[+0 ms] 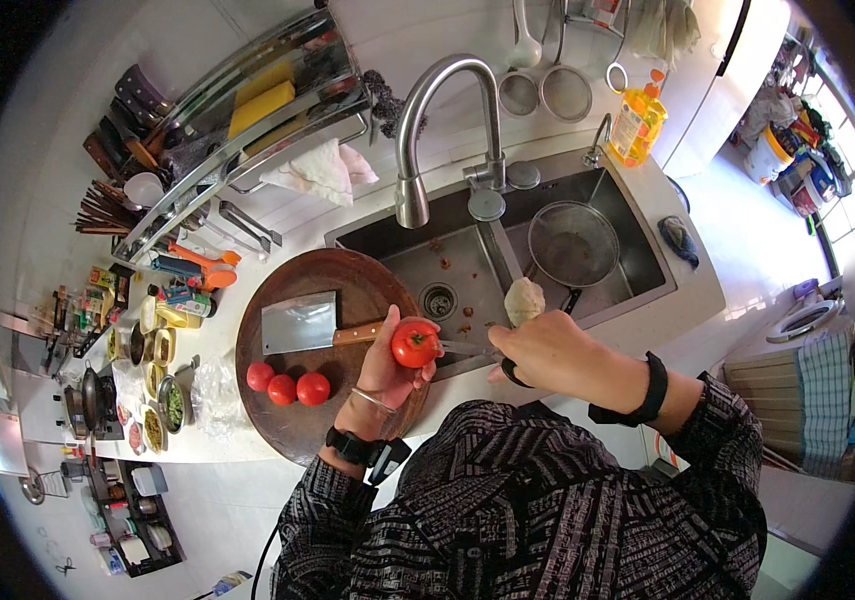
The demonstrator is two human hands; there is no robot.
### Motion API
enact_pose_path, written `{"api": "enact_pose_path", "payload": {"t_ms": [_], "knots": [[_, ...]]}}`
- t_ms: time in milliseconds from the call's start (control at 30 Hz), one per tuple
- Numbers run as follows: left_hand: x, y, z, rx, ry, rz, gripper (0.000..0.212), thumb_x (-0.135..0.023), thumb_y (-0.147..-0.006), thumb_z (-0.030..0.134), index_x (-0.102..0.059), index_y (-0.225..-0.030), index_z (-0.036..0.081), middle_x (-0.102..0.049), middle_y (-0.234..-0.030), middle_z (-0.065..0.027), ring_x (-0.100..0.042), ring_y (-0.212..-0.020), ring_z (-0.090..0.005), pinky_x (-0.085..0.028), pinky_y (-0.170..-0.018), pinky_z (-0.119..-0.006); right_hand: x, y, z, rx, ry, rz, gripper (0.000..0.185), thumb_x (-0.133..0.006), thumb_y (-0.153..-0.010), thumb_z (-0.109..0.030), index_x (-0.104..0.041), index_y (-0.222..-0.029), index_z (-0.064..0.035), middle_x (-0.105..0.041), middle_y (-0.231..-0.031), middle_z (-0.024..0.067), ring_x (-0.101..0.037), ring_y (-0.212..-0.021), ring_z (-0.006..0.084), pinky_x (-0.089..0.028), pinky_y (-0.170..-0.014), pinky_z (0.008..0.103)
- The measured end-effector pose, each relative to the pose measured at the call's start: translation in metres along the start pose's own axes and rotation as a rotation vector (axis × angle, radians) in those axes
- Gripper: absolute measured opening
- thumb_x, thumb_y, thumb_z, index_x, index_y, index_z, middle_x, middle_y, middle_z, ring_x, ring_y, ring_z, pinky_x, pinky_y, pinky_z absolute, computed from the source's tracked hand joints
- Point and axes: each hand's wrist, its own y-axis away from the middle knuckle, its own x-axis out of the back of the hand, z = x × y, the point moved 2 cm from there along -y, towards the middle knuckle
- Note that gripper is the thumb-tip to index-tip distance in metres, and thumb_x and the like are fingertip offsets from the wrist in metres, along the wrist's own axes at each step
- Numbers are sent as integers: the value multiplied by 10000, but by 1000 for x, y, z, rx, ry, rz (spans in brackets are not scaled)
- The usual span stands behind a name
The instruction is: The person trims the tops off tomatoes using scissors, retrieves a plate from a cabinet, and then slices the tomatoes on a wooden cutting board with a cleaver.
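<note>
My left hand [390, 360] holds a red tomato [414, 344], stem side up, over the right edge of a round wooden chopping board [367, 281]. My right hand [540, 352] grips a tool by its pale, bulbous handle end [524, 301]; its narrow metal part [466, 348] points left at the tomato, and whether the tip touches it I cannot tell. On the board lie a cleaver [300, 322] with a wooden handle and, below its blade, several tomatoes [313, 388].
Behind my hands is a double steel sink [405, 262] with scraps in the left basin and a strainer [574, 244] in the right. A faucet [412, 202] arches above. Dish soap [636, 124] stands behind. Left are a plastic bag [219, 397], bowls of food [171, 403] and a rack [247, 161].
</note>
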Motion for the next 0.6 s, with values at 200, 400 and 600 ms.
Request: {"api": "enact_pose_path", "payload": {"t_ms": [200, 400, 600], "knots": [[-17, 7, 6, -43, -115, 94, 595, -339, -996, 610, -595, -1028, 74, -641, -750, -79, -589, -499, -171, -384, -356, -239, -3, 0, 2, 31, -29, 34, 451, -671, -872, -417, -493, -809, -8, -551, -558, 142, -611, -576, 362, -430, -493, 454], [-28, 15, 11, -71, -267, 168, 589, -309, -1006, 602, -596, -1017, 88, -626, -727, -48, -567, -478, -152, -372, -361, -236, -1, -1, -1, -9, -9, -20, 484, -673, -859, -455, -499, -825, -5, -584, -589, 155, -633, -613, 368, -446, -526, 459], [-32, 17, 9, -120, -414, 236, 589, -291, -1008, 606, -588, -995, 97, -621, -723, -38, -554, -464, -138, -360, -356, -238, -2, -1, -6, -40, 59, -47, 504, -681, -837, -477, -518, -855, 0, -621, -625, 154, -656, -649, 362, -472, -551, 442]]}}
